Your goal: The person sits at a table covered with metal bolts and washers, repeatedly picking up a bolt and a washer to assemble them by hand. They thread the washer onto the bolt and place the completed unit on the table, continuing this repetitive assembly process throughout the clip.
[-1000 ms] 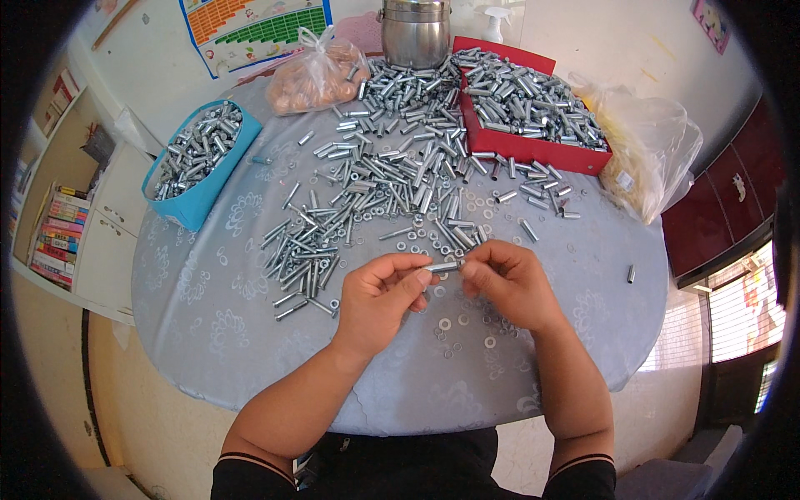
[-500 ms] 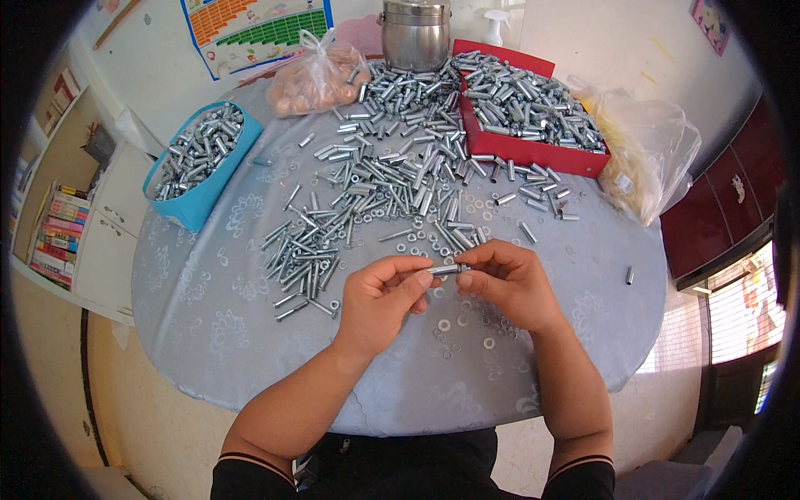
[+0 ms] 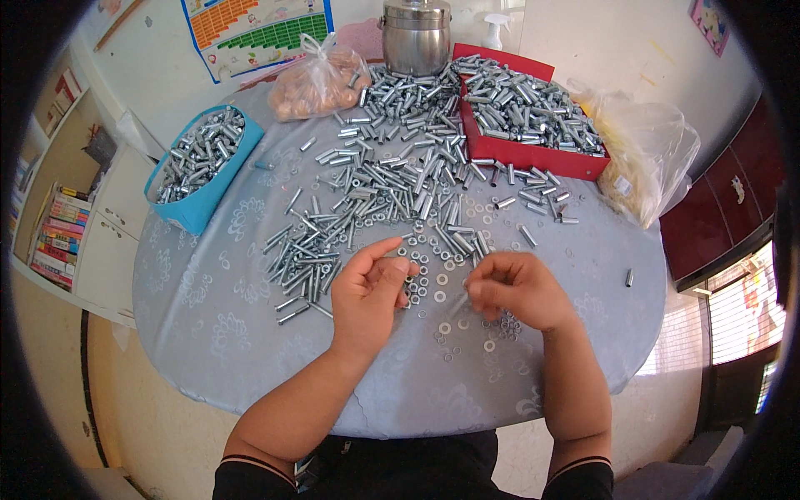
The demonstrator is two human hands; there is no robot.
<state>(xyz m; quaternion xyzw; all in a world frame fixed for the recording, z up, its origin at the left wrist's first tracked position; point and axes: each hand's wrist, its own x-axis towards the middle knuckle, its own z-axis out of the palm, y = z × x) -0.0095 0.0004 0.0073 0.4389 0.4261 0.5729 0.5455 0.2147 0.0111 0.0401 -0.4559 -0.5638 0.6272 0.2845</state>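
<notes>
My left hand (image 3: 367, 287) is raised over the table, forefinger stretched and apart from the thumb, other fingers loosely curled; I see nothing held in it. Beside its fingertips lie hex nuts (image 3: 422, 282) in short rows. Opposite, my right hand (image 3: 521, 292) has thumb and fingers pinched together. A blurred, slim grey streak (image 3: 457, 303) shows by its fingertips, too smeared to name. Flat washers (image 3: 441, 296) lie between the hands, and small spring washers (image 3: 507, 327) are partly under the right hand. Loose bolts (image 3: 312, 265) are heaped left of my left hand.
A blue box (image 3: 200, 218) and a red box (image 3: 533, 158) hold metal sleeve anchors. More metal sleeves (image 3: 429, 154) spread between them. At the back stand a knotted bag (image 3: 312, 87), a steel pot (image 3: 416, 42) and a spray bottle (image 3: 496, 29). A clear bag (image 3: 654, 167) sits right.
My hands have parted; the metal sleeve with a bolt that both fingered is no longer between them. My left hand has shifted slightly left, and the right hand has dropped a little, blurring.
</notes>
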